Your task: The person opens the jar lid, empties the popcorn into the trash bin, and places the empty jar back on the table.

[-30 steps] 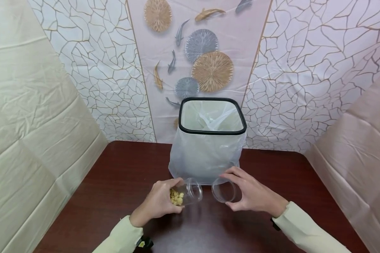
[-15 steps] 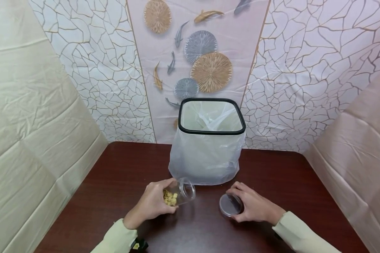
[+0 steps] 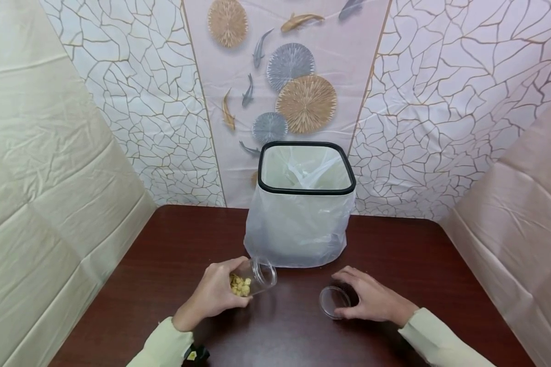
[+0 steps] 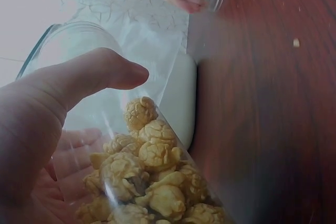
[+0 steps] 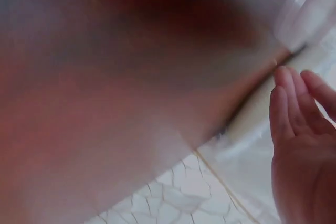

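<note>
My left hand (image 3: 216,291) grips a clear plastic jar (image 3: 252,278), tilted on its side with its uncapped mouth toward the right. Caramel popcorn (image 3: 240,285) lies in the lower part of the jar; the left wrist view shows the popcorn (image 4: 157,174) close up through the clear wall, with my thumb (image 4: 113,69) across it. On the right, my right hand (image 3: 372,298) holds a round clear lid (image 3: 334,303) between thumb and fingers, low over the table. In the right wrist view several fingers (image 5: 291,103) show, but the thumb is out of sight.
A bin (image 3: 306,192) with a black rim and a white bag liner stands behind the hands on the dark red-brown table (image 3: 197,229). A small crumb (image 4: 296,42) lies on the tabletop. Patterned cloth (image 3: 431,102) hangs behind and fabric walls flank both sides.
The left hand has drawn the jar leftward, away from the right hand. The right hand has lowered the lid toward the table, closer to the person, and turned it.
</note>
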Tool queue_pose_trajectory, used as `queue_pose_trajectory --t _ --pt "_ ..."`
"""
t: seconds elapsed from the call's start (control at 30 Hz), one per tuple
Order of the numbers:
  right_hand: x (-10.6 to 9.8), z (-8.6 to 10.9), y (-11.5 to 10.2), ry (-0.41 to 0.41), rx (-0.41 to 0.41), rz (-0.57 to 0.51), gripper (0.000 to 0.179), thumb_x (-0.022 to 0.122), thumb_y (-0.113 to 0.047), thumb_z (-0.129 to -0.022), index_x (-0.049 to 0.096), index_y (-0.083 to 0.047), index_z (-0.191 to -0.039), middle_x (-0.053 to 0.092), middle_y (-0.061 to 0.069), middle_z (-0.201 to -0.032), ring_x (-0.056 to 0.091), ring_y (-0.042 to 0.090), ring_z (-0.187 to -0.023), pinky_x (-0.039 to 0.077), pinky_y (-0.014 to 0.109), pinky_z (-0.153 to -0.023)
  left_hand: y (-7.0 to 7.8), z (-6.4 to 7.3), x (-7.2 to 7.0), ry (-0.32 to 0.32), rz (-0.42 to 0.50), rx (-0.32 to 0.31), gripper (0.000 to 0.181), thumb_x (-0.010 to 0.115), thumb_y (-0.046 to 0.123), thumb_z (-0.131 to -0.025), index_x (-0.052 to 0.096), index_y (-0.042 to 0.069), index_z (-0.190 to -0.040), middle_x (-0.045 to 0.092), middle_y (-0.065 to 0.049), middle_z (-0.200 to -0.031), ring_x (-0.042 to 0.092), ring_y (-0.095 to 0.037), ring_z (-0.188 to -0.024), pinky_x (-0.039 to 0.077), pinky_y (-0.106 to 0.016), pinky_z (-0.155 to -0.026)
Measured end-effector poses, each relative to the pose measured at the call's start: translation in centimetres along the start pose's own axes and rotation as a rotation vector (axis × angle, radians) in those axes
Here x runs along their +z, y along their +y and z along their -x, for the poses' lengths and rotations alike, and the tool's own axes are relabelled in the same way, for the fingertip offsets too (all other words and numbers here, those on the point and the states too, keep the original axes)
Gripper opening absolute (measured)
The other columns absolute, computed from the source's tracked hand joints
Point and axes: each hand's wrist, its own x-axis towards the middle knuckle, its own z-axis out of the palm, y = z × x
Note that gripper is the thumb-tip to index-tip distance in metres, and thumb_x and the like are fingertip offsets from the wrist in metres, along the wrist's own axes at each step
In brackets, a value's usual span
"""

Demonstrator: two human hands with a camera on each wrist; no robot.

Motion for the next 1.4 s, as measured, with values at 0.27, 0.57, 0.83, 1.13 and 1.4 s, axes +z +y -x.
queue_pose_trajectory --t 0.27,0.57,0.83,1.13,1.4 --pt "-7.9 -1.8 0.0 0.027 0.194 -0.007 0.081 0.066 -0.053 -0.1 0.042 -0.004 -0.16 0.048 0.02 -0.161 0.048 0.044 -0.147 0.038 0.066 -0.119 -0.8 -1.3 -3.5 0.045 -0.078 -0.022 0.078 0.1 0.023 -0.057 0.071 0.007 -0.127 0.079 -0.003 -0.108 0.071 -0.01 -0.087 0.06 -0.026 -0.076" --pt "-17.7 -6.3 -0.7 0.004 0.28 0.083 0.083 0.048 -0.054 -0.108 0.009 -0.017 -0.171 0.018 0.019 -0.176 0.022 0.049 -0.16 0.022 0.069 -0.125 -0.3 -5.3 -11.2 0.145 -0.228 0.003 0.08 0.1 0.025 -0.06 0.069 0.003 -0.13 0.079 -0.011 -0.107 0.072 -0.022 -0.086 0.062 -0.039 -0.074" --pt "-20.8 -10.3 -0.8 -0.055 0.197 0.232 0.08 0.044 -0.053 -0.11 0.012 -0.012 -0.171 0.014 0.016 -0.178 0.018 0.044 -0.162 0.021 0.065 -0.128 1.7 -8.9 -15.9 0.152 -0.329 0.032 0.081 0.097 0.028 -0.064 0.067 -0.003 -0.133 0.078 -0.017 -0.116 0.073 -0.032 -0.092 0.058 -0.047 -0.078" --pt "-20.8 -13.6 -0.3 -0.097 0.165 0.311 0.085 0.041 -0.059 -0.109 0.021 -0.001 -0.167 0.017 0.021 -0.176 0.015 0.042 -0.164 0.015 0.06 -0.132 3.7 -13.4 -17.9 0.088 -0.399 0.078 0.069 0.096 0.022 -0.065 0.067 0.0 -0.124 0.077 -0.016 -0.116 0.071 -0.034 -0.096 0.058 -0.05 -0.087" --pt "-20.1 -13.9 0.2 -0.128 0.224 0.294 0.085 0.036 -0.061 -0.109 0.019 -0.001 -0.167 0.014 0.022 -0.177 0.015 0.046 -0.162 0.02 0.063 -0.13 5.9 -16.2 -17.7 0.06 -0.437 0.133 0.063 0.093 0.021 -0.068 0.064 0.002 -0.121 0.076 -0.016 -0.121 0.069 -0.03 -0.091 0.058 -0.048 -0.084"
